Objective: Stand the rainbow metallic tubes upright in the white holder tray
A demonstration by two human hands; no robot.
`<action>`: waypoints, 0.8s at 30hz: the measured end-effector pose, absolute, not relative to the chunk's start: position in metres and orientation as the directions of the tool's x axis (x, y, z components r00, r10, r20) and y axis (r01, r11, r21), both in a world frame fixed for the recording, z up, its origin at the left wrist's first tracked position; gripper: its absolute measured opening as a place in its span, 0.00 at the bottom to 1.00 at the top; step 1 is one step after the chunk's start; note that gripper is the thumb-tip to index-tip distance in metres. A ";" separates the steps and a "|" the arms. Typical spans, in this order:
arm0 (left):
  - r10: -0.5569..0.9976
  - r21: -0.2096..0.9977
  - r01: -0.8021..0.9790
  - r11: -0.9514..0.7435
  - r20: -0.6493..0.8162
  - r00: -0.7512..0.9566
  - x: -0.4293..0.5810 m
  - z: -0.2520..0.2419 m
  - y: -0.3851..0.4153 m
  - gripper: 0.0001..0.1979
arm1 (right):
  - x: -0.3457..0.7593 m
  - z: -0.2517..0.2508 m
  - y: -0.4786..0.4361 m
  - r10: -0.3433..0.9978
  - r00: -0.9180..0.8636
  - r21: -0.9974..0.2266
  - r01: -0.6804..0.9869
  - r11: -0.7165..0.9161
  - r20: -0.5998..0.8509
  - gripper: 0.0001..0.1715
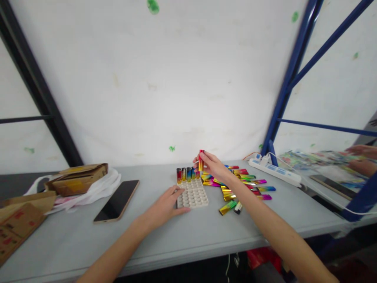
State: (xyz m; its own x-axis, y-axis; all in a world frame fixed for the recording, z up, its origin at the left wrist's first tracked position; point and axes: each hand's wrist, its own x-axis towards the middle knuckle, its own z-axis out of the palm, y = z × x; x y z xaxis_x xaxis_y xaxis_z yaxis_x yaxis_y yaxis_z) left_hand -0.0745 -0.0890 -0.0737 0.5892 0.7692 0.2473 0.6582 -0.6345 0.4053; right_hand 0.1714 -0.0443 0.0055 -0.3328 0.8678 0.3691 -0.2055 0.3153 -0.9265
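Observation:
My right hand [210, 163] is closed around a shiny red-and-gold lighter [201, 160], held upright above the back right of a white tray with round holes [193, 197]. Along the tray's back row stand several lighters [189, 174] in metallic red, gold and blue. At the tray's left side, my left hand [169, 204] grips it, thumb by the front corner and fingers over the left edge. A loose pile of shiny multicoloured lighters [226, 192] lies to the right, partly hidden behind my right forearm. Nearer me lies a green-and-gold lighter [227, 208].
A phone [117, 201] lies on the grey table [165, 239] left of the tray. Further left are cardboard boxes [79, 179] and a white plastic bag [101, 188]. A power strip [275, 171] runs along the right, beside a blue frame post [282, 98]. Another person's hands [363, 159] show far right.

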 end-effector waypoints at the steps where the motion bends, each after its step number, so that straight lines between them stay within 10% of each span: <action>1: 0.770 0.406 0.659 -0.634 0.248 0.588 -0.074 -0.073 -0.090 0.32 | 0.165 0.000 -0.044 0.858 -0.360 -0.929 -0.204 0.310 0.365 0.25; 16: 0.753 0.358 0.664 -0.657 0.263 0.604 -0.070 -0.066 -0.092 0.30 | 0.123 -0.049 -0.053 0.984 -0.176 -1.000 -0.018 -0.007 -0.004 0.26; 24: 0.745 0.347 0.660 -0.666 0.266 0.612 -0.070 -0.065 -0.092 0.29 | 0.127 -0.057 -0.051 0.971 -0.236 -0.999 -0.022 0.040 0.044 0.28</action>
State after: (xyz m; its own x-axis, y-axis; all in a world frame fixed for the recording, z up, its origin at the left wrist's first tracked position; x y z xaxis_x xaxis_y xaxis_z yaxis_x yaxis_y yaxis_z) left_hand -0.0697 -0.0924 -0.0647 0.6120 0.7447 0.2663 0.6599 -0.6664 0.3470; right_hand 0.1265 -0.0512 -0.0566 -0.2363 0.9707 0.0439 -0.0218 0.0399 -0.9990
